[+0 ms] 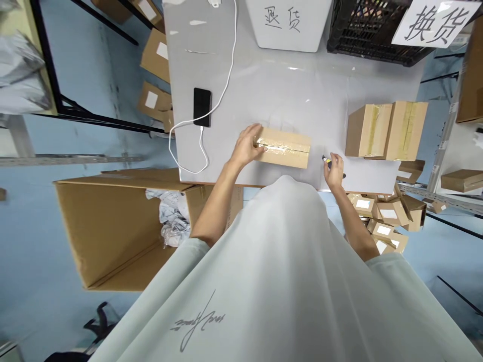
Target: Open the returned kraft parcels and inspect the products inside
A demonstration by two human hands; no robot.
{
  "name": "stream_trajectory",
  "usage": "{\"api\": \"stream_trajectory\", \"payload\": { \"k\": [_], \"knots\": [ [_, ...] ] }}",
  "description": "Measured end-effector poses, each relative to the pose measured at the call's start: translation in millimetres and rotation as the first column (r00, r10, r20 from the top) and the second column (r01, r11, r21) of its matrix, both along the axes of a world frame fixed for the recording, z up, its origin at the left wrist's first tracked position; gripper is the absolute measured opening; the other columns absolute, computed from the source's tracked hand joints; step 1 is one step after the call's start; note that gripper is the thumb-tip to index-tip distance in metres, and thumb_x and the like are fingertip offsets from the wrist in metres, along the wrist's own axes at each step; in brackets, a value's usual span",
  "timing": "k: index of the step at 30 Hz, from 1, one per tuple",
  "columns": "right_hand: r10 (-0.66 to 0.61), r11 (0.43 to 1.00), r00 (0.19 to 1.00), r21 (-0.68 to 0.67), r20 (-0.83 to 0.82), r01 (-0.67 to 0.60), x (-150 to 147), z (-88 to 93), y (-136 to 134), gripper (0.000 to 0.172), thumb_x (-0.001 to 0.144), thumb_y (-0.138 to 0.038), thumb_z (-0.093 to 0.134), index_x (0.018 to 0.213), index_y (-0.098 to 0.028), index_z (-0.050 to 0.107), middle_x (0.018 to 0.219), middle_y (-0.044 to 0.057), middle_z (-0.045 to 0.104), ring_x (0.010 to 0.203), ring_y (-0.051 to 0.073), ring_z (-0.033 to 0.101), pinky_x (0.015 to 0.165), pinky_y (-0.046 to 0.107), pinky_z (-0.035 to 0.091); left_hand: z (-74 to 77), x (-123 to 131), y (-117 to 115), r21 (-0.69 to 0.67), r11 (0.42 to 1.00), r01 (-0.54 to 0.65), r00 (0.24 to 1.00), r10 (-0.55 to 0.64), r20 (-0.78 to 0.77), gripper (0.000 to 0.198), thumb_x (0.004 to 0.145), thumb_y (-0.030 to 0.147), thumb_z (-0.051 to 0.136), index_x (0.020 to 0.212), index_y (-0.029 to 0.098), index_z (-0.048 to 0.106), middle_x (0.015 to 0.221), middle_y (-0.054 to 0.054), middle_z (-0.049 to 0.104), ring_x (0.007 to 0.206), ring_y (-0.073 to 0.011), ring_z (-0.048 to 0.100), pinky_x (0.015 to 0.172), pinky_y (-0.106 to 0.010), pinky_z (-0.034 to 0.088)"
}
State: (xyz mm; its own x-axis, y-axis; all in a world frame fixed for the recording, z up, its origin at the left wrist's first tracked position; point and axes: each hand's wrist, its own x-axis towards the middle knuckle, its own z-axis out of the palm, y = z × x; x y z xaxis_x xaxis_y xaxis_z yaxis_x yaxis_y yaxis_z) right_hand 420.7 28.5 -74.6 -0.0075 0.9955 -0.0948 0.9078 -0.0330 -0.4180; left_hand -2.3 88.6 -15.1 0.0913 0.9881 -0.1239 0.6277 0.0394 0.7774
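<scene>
A taped cardboard box (pixel 285 147) lies on the pale table (pixel 279 85) in front of me, a strip of clear tape along its seam. My left hand (pixel 247 146) grips the left end of this box, thumb on top and fingers around the far edge. To the right of the box, my right hand (pixel 334 171) is closed around a small black and yellow box cutter (pixel 327 161). Its front end points toward the box but stands apart from it. Most of the cutter's body is hidden by my fingers.
Two taped cartons (pixel 387 130) stand at the table's right. At the back are a white bin (pixel 289 25) and a black crate (pixel 366 53). A phone (pixel 202 107) with a white cable (pixel 231 65) lies left. A large open carton (pixel 113 231) holds crumpled plastic (pixel 173 216).
</scene>
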Motion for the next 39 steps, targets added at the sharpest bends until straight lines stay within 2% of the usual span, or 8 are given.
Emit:
{"api": "stream_trajectory", "payload": {
  "k": [4, 9, 13, 19, 23, 30, 35, 39],
  "knots": [
    [0.238, 0.967, 0.961, 0.130, -0.139, -0.221, -39, 41.3, 15, 0.050, 0.121, -0.043, 0.046, 0.158, -0.018, 0.069, 0.153, 0.024, 0.066, 0.147, 0.038, 0.061, 0.127, 0.059, 0.052, 1.4, -6, 9, 0.027, 0.999, 0.040, 0.999, -0.039, -0.013, 0.086, 0.092, 0.073, 0.084, 0.160, 0.023, 0.069, 0.172, -0.022, 0.065, 0.162, -0.0483, 0.057, 0.141, -0.068, 0.037],
    [0.465, 0.885, 0.884, 0.028, -0.054, -0.464, -78, 72.5, 24, 0.053, 0.117, -0.049, 0.063, 0.158, -0.016, 0.068, 0.160, 0.026, 0.066, 0.146, 0.043, 0.059, 0.124, 0.060, 0.052, 7.8, -7, 12, 0.054, 0.997, 0.046, 0.999, -0.048, 0.023, 0.089, 0.097, 0.085, 0.071, 0.161, 0.025, 0.066, 0.163, -0.022, 0.072, 0.157, -0.0454, 0.062, 0.138, -0.063, 0.043],
    [0.452, 0.892, 0.891, -0.037, 0.046, -0.450, -92, 79.1, 20, 0.059, 0.115, -0.036, 0.066, 0.168, -0.011, 0.058, 0.156, 0.028, 0.066, 0.143, 0.044, 0.058, 0.119, 0.059, 0.052, 8.0, -3, 16, 0.087, 0.996, -0.004, 0.999, 0.000, 0.048, 0.087, 0.100, 0.089, 0.062, 0.160, 0.026, 0.067, 0.155, -0.021, 0.075, 0.152, -0.0428, 0.066, 0.137, -0.060, 0.044],
    [0.522, 0.852, 0.836, -0.048, 0.170, -0.522, -94, 80.3, -12, 0.043, 0.119, -0.013, 0.040, 0.140, -0.017, 0.077, 0.141, 0.023, 0.076, 0.131, 0.036, 0.065, 0.114, 0.051, 0.051, 19.3, 2, 34, 0.133, 0.989, -0.071, 0.989, 0.053, 0.136, 0.091, 0.099, 0.094, 0.062, 0.160, 0.026, 0.064, 0.139, -0.019, 0.081, 0.154, -0.0458, 0.065, 0.131, -0.061, 0.048],
    [0.621, 0.783, 0.772, -0.065, 0.136, -0.618, -79, 80.8, -32, 0.038, 0.123, -0.022, 0.044, 0.134, -0.017, 0.080, 0.141, 0.022, 0.077, 0.129, 0.034, 0.068, 0.111, 0.047, 0.054, 15.9, 3, 50, 0.151, 0.984, -0.090, 0.983, 0.063, 0.174, 0.094, 0.096, 0.091, 0.068, 0.164, 0.025, 0.063, 0.136, -0.018, 0.081, 0.156, -0.0476, 0.062, 0.132, -0.062, 0.046],
    [0.605, 0.791, 0.792, -0.173, 0.084, -0.586, -81, 84.2, -31, 0.043, 0.121, -0.018, 0.045, 0.152, -0.016, 0.075, 0.145, 0.021, 0.077, 0.131, 0.032, 0.071, 0.110, 0.045, 0.062, -6.2, 9, 65, 0.114, 0.977, -0.178, 0.982, 0.168, 0.091, 0.074, 0.104, 0.079, 0.071, 0.158, 0.027, 0.070, 0.165, -0.015, 0.065, 0.171, -0.0427, 0.043, 0.142, -0.063, 0.033],
    [0.646, 0.756, 0.753, -0.234, 0.124, -0.611, -106, 93.4, -6, 0.068, 0.109, -0.002, 0.050, 0.174, -0.020, 0.058, 0.184, 0.019, 0.053, 0.146, 0.033, 0.069, 0.115, 0.047, 0.062, 9.7, 34, 45, 0.154, 0.988, 0.022, 0.996, -0.035, 0.081, 0.060, 0.094, 0.062, 0.083, 0.147, 0.035, 0.076, 0.170, -0.012, 0.065, 0.174, -0.0455, 0.037, 0.147, -0.073, 0.018],
    [0.749, 0.655, 0.638, -0.338, 0.177, -0.676, -121, 104.3, 14, 0.066, 0.107, 0.002, 0.047, 0.169, -0.015, 0.062, 0.171, 0.022, 0.065, 0.127, 0.034, 0.077, 0.106, 0.047, 0.061, 12.5, 51, 12, 0.146, 0.985, 0.096, 0.994, -0.101, 0.028, 0.077, 0.083, 0.053, 0.091, 0.154, 0.032, 0.073, 0.180, -0.014, 0.057, 0.179, -0.0503, 0.029, 0.147, -0.078, 0.007]
  ]
}}
